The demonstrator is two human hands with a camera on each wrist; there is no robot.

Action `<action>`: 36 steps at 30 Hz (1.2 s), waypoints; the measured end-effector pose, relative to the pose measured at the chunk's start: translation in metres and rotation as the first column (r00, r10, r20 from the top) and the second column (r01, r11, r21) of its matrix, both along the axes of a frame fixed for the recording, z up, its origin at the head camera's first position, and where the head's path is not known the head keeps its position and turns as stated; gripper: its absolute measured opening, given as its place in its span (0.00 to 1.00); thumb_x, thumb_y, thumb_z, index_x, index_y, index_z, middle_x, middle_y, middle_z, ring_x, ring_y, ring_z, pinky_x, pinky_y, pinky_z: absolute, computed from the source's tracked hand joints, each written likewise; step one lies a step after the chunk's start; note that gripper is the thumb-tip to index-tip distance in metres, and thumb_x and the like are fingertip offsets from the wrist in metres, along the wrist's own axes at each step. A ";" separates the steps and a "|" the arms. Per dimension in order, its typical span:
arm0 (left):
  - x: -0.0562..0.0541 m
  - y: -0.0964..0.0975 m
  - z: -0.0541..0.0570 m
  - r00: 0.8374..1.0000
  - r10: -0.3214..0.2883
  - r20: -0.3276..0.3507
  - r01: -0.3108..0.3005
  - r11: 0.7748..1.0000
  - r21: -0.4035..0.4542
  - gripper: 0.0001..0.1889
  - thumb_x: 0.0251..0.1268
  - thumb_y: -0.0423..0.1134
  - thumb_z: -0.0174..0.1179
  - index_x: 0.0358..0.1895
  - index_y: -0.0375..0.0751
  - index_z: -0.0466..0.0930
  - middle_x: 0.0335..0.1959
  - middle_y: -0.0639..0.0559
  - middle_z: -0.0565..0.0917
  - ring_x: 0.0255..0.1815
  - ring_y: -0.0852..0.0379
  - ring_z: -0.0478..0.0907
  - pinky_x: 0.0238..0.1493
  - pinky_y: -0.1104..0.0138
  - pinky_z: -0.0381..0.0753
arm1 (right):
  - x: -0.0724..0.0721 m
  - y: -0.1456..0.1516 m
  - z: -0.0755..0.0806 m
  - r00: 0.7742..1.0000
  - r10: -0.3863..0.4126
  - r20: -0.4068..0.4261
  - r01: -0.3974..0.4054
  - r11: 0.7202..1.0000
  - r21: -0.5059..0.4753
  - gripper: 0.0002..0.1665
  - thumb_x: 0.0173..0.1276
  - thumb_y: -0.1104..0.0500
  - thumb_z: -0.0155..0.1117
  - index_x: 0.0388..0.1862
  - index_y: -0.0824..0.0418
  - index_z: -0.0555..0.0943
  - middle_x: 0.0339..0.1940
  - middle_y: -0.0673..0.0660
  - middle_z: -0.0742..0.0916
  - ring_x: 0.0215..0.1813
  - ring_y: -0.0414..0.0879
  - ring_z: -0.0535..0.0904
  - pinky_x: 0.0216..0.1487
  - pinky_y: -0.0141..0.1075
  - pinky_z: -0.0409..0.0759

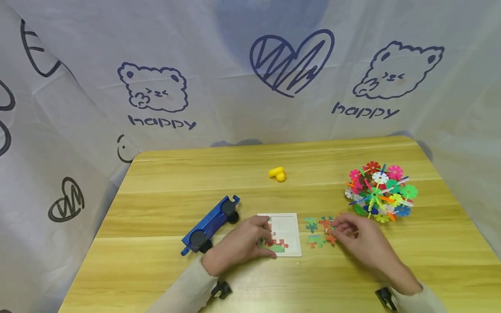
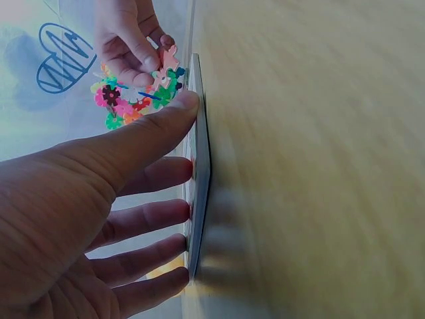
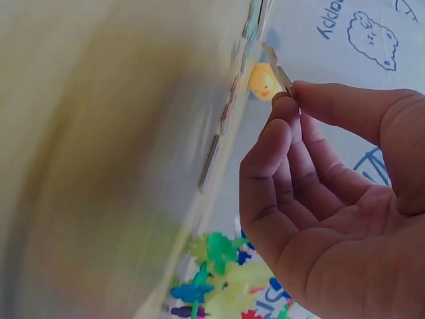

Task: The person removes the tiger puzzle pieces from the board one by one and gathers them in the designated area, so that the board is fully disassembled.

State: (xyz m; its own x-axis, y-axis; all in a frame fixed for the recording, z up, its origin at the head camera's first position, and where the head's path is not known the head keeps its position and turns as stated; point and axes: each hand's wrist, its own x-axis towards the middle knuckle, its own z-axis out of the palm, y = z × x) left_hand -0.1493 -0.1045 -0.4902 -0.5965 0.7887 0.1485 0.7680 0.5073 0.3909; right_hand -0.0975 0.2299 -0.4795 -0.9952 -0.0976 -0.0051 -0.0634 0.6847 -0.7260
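Observation:
A white puzzle tray [image 1: 288, 228] lies flat on the table, with several red and green pieces along its near and left sides. My left hand [image 1: 242, 241] rests on the tray's left part; in the left wrist view the thumb and nearly straight fingertips touch the tray [image 2: 202, 146]. Just right of the tray, my right hand [image 1: 365, 239] pinches an orange-pink puzzle piece [image 3: 280, 72] between thumb and fingertips, tilted and raised off the table. Several green and orange loose pieces [image 1: 315, 240] lie between the tray and this hand.
A blue toy wagon [image 1: 209, 224] with black wheels lies to the left, close to my left forearm. Beyond the right hand stands a colourful cluster of plastic flower discs [image 1: 377, 191]. A small yellow duck toy [image 1: 278, 174] lies farther back on the wooden table [image 1: 176, 174].

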 end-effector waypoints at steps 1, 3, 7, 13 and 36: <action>0.000 0.000 0.000 1.000 -0.002 -0.002 0.002 1.000 0.002 0.14 0.58 0.52 0.83 0.37 0.47 0.94 0.45 0.55 0.85 0.45 0.62 0.80 0.56 0.70 0.86 | 0.001 0.002 0.000 1.000 -0.001 -0.002 0.001 1.000 0.003 0.10 0.68 0.65 0.79 0.46 0.59 0.89 0.38 0.50 0.92 0.39 0.37 0.85 0.40 0.28 0.86; 0.000 0.000 0.000 1.000 -0.005 -0.009 0.005 1.000 0.004 0.14 0.58 0.52 0.83 0.37 0.47 0.94 0.45 0.55 0.85 0.45 0.62 0.80 0.57 0.69 0.87 | 0.002 0.005 -0.001 1.000 0.001 -0.002 -0.001 1.000 0.002 0.10 0.67 0.66 0.79 0.46 0.59 0.89 0.37 0.50 0.92 0.38 0.35 0.84 0.40 0.28 0.86; -0.001 0.000 -0.001 1.000 -0.006 -0.016 0.006 1.000 0.006 0.14 0.58 0.52 0.84 0.37 0.47 0.94 0.45 0.54 0.85 0.46 0.61 0.81 0.61 0.68 0.87 | 0.003 0.009 -0.003 1.000 0.016 0.014 -0.016 1.000 -0.003 0.10 0.67 0.68 0.78 0.46 0.61 0.90 0.35 0.50 0.91 0.35 0.33 0.83 0.37 0.28 0.86; 0.000 0.000 -0.001 1.000 -0.002 -0.013 0.002 1.000 0.006 0.14 0.58 0.52 0.83 0.37 0.47 0.94 0.46 0.54 0.85 0.46 0.61 0.81 0.61 0.68 0.87 | 0.002 0.012 -0.005 0.998 0.028 0.049 -0.031 0.998 0.053 0.06 0.70 0.67 0.76 0.43 0.61 0.89 0.32 0.48 0.89 0.31 0.33 0.79 0.32 0.29 0.81; 0.001 0.001 -0.001 1.000 0.017 0.005 -0.017 1.000 -0.005 0.14 0.58 0.53 0.83 0.36 0.48 0.94 0.45 0.56 0.84 0.48 0.60 0.83 0.74 0.64 0.83 | -0.002 -0.004 0.006 1.000 0.020 0.016 -0.021 0.995 0.100 0.05 0.73 0.59 0.77 0.44 0.58 0.91 0.33 0.47 0.90 0.32 0.35 0.78 0.32 0.29 0.78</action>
